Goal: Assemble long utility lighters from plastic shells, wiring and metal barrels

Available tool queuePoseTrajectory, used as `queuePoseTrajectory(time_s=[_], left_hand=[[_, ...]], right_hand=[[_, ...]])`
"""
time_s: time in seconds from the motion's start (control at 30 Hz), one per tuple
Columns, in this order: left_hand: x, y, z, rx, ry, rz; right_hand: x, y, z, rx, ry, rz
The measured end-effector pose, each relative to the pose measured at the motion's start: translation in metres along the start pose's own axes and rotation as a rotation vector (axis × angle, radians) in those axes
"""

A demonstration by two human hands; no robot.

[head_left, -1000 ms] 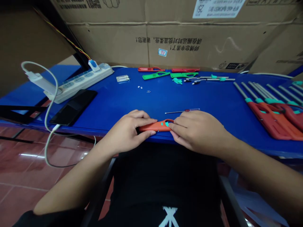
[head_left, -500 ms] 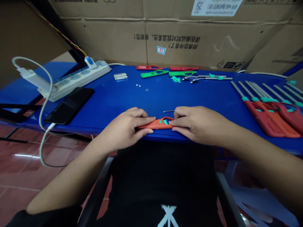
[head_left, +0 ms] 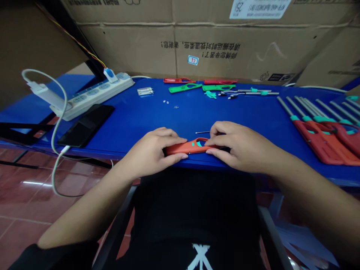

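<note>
An orange lighter handle [head_left: 194, 147] with teal parts lies level at the table's front edge, between both hands. My left hand [head_left: 157, 152] grips its left end between thumb and fingers. On the right end, the thumb and fingertips of my right hand [head_left: 233, 146] pinch the handle. A thin metal screwdriver shaft [head_left: 201, 132] lies just behind, its right part hidden by my right hand. Farther back are green handle halves [head_left: 185, 88], red halves [head_left: 179, 80], teal pieces [head_left: 210, 94] and metal tubes [head_left: 261, 93].
Several red and orange lighters with metal tubes [head_left: 317, 144] lie at the right. A black phone [head_left: 86, 125] and a white power strip [head_left: 95, 95] with cables are at the left. Small metal cylinders [head_left: 145, 91] and tiny parts [head_left: 176, 107] sit mid-table, before a cardboard box [head_left: 208, 35].
The view has shifted slightly. My right hand's fingers have moved a little to the right along the handle and spread slightly, and the handle's right end tilts up a little.
</note>
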State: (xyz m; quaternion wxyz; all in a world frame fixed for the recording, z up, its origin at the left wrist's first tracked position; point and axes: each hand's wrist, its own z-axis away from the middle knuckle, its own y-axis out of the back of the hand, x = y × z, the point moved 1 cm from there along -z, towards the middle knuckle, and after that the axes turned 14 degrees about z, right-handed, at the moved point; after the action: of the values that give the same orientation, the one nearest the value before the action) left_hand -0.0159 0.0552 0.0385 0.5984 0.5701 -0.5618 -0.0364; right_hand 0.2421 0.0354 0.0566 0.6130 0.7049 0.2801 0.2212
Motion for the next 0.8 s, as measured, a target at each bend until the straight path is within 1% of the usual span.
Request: queuePoseTrajectory(time_s=[0.1, 0.17, 0.23, 0.3, 0.33, 0.37, 0.43, 0.5, 0.57, 0.63, 0.7, 0.73, 0.8], left_hand=[[0.001, 0.001, -0.001, 0.032, -0.019, 0.002], [0.003, 0.003, -0.001, 0.069, -0.029, 0.022], [0.003, 0.006, -0.001, 0.118, -0.026, 0.043], [0.001, 0.01, -0.001, 0.192, 0.01, 0.04], [-0.002, 0.013, -0.001, 0.237, 0.044, 0.022], [-0.006, 0.015, -0.001, 0.277, 0.084, -0.009], [-0.016, 0.017, -0.002, 0.318, 0.167, -0.099], [-0.026, 0.016, -0.002, 0.298, 0.22, -0.196], [-0.03, 0.013, -0.003, 0.275, 0.224, -0.274], [-0.024, 0.009, -0.002, 0.304, 0.178, -0.319], [-0.009, 0.001, -0.001, 0.366, 0.082, -0.308], [-0.001, -0.004, -0.001, 0.357, 0.022, -0.277], [0.013, -0.016, 0.0, 0.264, -0.102, -0.204]], right_hand=[[0.0, 0.003, 0.0, 0.045, 0.022, 0.037], [0.0, 0.006, 0.0, 0.113, 0.018, 0.033], [0.0, 0.008, 0.001, 0.272, -0.029, 0.029], [-0.002, 0.007, 0.006, 0.444, -0.084, 0.038], [-0.004, 0.005, 0.009, 0.483, -0.092, 0.041], [-0.005, 0.001, 0.012, 0.478, -0.081, 0.045], [-0.01, -0.009, 0.018, 0.378, -0.022, 0.057], [-0.014, -0.018, 0.023, 0.311, 0.0, 0.073], [-0.016, -0.025, 0.026, 0.31, -0.016, 0.068], [-0.017, -0.027, 0.028, 0.33, -0.03, 0.053], [-0.017, -0.028, 0.029, 0.345, -0.022, 0.051], [-0.017, -0.028, 0.029, 0.351, -0.014, 0.052], [-0.017, -0.028, 0.03, 0.369, -0.008, 0.063]])
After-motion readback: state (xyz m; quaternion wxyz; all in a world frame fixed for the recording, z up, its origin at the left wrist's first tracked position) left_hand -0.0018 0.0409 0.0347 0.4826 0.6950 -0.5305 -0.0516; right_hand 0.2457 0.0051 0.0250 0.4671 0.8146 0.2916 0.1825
